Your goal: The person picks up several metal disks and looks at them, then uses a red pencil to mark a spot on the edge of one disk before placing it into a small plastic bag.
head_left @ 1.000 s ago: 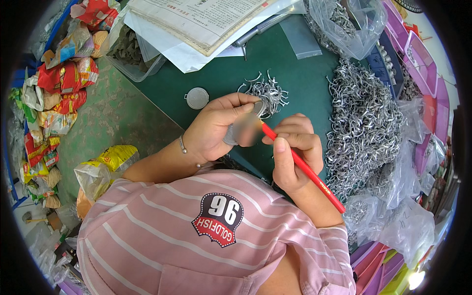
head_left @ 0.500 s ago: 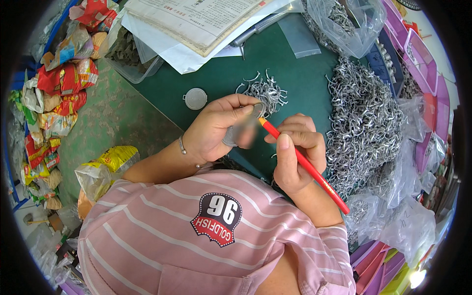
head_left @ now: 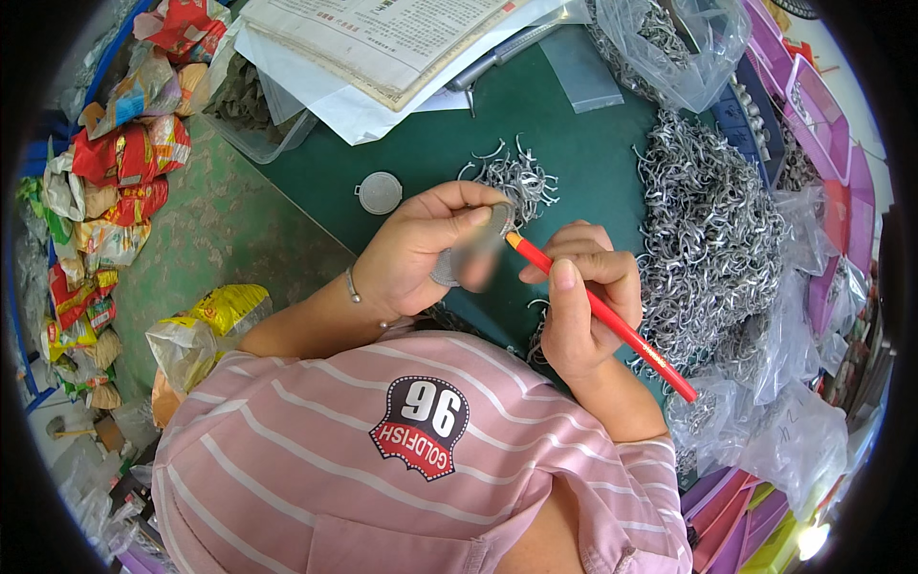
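Pencil, red and long, sits pinched in my right hand, its tip touching a small grey metal piece that my left hand grips closed between thumb and fingers; the piece is blurred, so I cannot tell its exact shape. Both hands hover above the near edge of the green table. Just behind them lies a small scatter of metal clips, and a round grey lid rests near the table's left edge. A big heap of clips crowds the right side, with clear plastic bags beside it. Papers cover the far edge.
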Available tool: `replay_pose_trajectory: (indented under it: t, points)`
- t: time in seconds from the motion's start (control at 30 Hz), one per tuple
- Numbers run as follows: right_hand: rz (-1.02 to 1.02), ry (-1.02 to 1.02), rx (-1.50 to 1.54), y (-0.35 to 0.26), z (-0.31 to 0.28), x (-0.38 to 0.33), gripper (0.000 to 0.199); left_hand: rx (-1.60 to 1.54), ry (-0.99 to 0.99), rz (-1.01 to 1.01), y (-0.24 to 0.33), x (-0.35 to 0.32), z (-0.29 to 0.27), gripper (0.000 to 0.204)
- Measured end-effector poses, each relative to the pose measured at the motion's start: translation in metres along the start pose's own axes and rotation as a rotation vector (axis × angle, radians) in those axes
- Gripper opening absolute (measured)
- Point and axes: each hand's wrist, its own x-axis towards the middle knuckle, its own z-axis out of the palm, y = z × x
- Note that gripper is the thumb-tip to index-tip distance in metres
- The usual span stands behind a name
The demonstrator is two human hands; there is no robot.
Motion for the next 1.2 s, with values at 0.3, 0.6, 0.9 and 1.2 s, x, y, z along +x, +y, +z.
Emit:
replay_pose_trajectory:
  t: [0.3,0.6,0.9,1.2]
  points:
    - [0.056,0.049,0.005,0.0,0.0,0.002,0.007,0.124,-0.05,0.001,0.001,-0.001,-0.005,0.022]
    - [0.096,0.03,0.054,0.001,-0.002,0.001,0.007,0.126,-0.05,-0.023,0.003,-0.003,0.003,0.021]
    - [0.192,0.13,0.081,0.001,-0.004,0.002,0.007,0.521,0.187,0.239,0.01,-0.011,0.0,0.018]
    - [0.3,0.16,0.09,-0.007,-0.003,0.0,0.008,1.138,0.729,0.437,0.057,-0.031,-0.05,0.012]
